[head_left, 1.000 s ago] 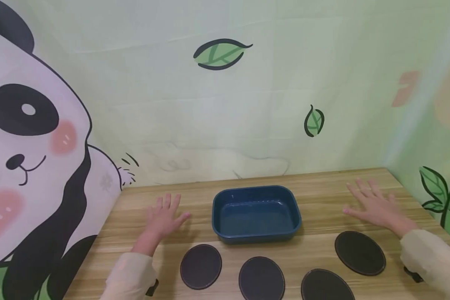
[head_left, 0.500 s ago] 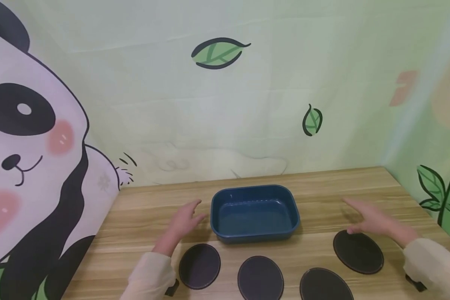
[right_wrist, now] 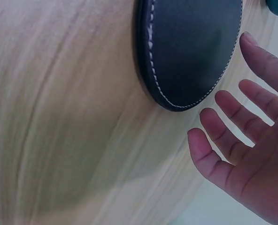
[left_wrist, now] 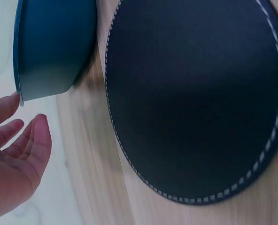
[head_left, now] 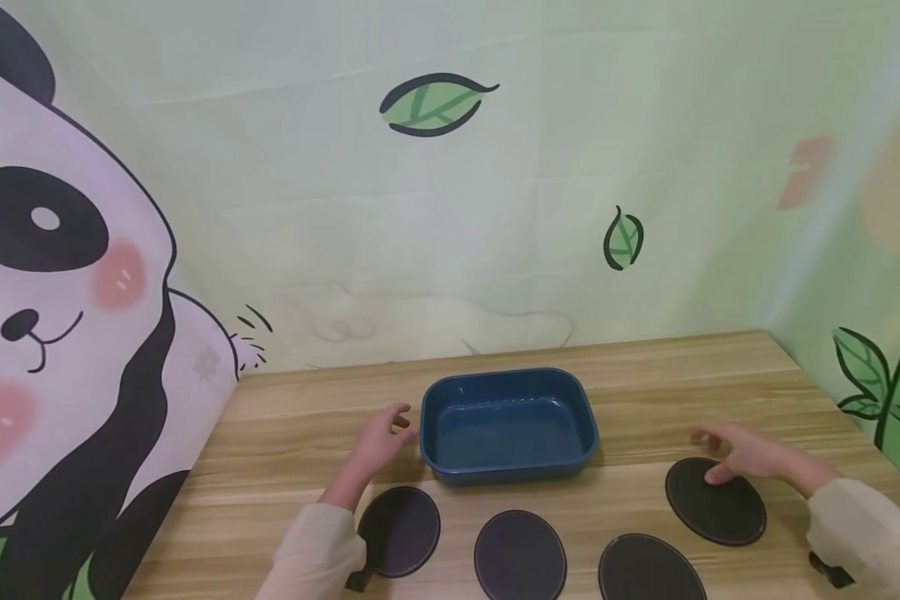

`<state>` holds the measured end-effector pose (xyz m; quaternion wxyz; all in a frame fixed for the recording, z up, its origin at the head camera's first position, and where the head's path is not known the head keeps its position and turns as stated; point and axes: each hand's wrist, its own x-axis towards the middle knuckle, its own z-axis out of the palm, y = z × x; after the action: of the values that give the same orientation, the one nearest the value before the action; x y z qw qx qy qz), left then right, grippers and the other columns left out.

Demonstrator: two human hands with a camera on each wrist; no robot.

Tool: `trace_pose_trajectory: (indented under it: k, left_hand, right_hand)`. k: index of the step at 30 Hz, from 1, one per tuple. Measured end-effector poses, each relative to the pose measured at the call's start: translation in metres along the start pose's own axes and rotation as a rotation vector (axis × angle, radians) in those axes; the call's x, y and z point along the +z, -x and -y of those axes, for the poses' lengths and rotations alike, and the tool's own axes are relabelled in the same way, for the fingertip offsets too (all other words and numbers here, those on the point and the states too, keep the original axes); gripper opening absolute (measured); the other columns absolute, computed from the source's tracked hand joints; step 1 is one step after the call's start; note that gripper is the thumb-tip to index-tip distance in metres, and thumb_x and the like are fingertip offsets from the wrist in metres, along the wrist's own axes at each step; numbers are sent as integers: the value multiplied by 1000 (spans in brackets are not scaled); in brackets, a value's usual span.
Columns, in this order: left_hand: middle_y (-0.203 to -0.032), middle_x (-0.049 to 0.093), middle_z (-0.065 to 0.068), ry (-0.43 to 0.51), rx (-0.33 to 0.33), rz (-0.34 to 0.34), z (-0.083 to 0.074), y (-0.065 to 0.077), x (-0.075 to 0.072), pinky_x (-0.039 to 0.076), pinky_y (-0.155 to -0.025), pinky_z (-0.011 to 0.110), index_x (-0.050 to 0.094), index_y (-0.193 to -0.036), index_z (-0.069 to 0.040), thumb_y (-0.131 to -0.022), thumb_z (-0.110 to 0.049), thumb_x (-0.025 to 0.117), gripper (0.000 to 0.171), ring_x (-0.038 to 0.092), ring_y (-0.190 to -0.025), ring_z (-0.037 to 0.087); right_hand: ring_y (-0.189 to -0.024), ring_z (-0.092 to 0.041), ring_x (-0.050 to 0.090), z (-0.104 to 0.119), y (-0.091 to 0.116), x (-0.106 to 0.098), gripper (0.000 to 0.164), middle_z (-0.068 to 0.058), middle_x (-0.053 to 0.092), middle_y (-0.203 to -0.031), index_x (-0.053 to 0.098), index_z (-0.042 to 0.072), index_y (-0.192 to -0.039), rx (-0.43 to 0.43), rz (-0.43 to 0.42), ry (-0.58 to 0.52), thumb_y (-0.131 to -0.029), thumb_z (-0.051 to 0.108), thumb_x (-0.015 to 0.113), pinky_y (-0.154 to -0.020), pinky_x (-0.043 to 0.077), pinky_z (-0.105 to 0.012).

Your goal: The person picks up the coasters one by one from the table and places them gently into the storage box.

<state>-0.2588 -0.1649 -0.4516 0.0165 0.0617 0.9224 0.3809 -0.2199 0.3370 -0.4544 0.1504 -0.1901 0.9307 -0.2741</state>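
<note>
The dish [head_left: 508, 442] sits upright on the table [head_left: 645, 383], behind a loose row of mats and between the two hands, nearer the left one. The left hand [head_left: 381, 437] is at its left end, fingers loosely bent and thumb apart from them, pinching nothing; the left wrist view puts the thumb right by the rim, though I cannot tell whether it touches. The right hand [head_left: 742, 450] is well apart from the dish, its fingers spread and softly curved, gripping nothing; in the head view its thumb overlaps the right mat [head_left: 723, 512], and contact there is unclear. The likeliest trouble, to my eye, is a one-sided push: with only the left hand near the dish, pressure on that end could slide or turn it, since nothing braces the far end. A lift from the rim at that end alone could tip it. The right thumb, if lowered, might drag its mat out of place, and a low left forearm could catch the left mat [head_left: 411, 527], which its sleeve [head_left: 315, 546] partly overlaps. By count: one dish, two hands, one table, and four mats, the other two being the middle mat [head_left: 520, 554] and the near mat [head_left: 651, 571], which the bottom edge of the head view cuts off.
</note>
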Motion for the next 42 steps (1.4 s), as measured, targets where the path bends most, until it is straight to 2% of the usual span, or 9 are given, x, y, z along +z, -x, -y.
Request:
trace_pose_trajectory:
  k: [5,7,11,14,21,29,36,42]
  left_hand:
    - [-105,57,22,214,-88,23,0,-2,2,53,-62,37,47,-122,0,-87,-13,55,38,60,-77,24]
    - [-105,57,21,247,-105,31,-1,-3,2,53,-62,37,47,-123,-1,-86,-14,56,40,59,-75,21]
    - [-97,57,17,275,-123,46,-4,-4,4,53,-62,37,47,-123,-2,-84,-14,58,42,57,-70,17]
    - [-93,56,16,300,-129,63,-5,-3,6,53,-62,37,46,-123,-1,-84,-10,58,42,57,-67,16]
    - [-93,54,17,380,-153,76,-6,-1,9,52,-63,39,45,-123,1,-85,-5,55,41,56,-64,16]
    - [-93,52,16,421,-190,94,-10,-1,9,52,-64,36,43,-124,0,-86,-3,53,40,54,-67,16]
    - [-90,49,14,452,-206,90,-10,-3,10,52,-60,32,42,-124,1,-85,-1,53,40,51,-67,16]
    - [-90,49,13,449,-222,98,-11,-3,10,52,-62,33,42,-124,0,-86,-1,53,40,51,-67,16]
  right_hand:
    - [-87,-34,54,-5,-3,2,53,-22,57,-97,52,-10,-104,-27,27,-21,-65,17,74,-68,46,-37]
    - [-86,-32,54,-7,-4,4,47,-22,57,-97,53,-9,-100,-33,36,-41,-65,15,74,-68,46,-37]
    - [-77,-21,50,-8,-7,8,37,-13,56,-87,53,-3,-91,-22,27,-59,-64,11,74,-62,43,-30]
    - [-71,-16,42,-8,-7,11,34,-6,49,-79,51,-1,-86,-3,20,-75,-63,9,74,-58,37,-25]
    - [-66,-15,40,-8,-8,12,32,-4,45,-74,47,-2,-80,59,37,-110,-63,5,73,-54,35,-23]
    - [-67,-16,39,-3,-8,8,35,-4,41,-72,43,0,-78,141,74,-122,-63,6,73,-56,34,-24]
    - [-66,-15,36,5,-7,1,35,-2,35,-72,38,1,-78,131,102,-179,-65,5,70,-55,32,-22]
    - [-56,-11,31,9,-7,-6,18,0,34,-69,41,2,-83,129,161,-215,-74,-2,56,-48,28,-20]
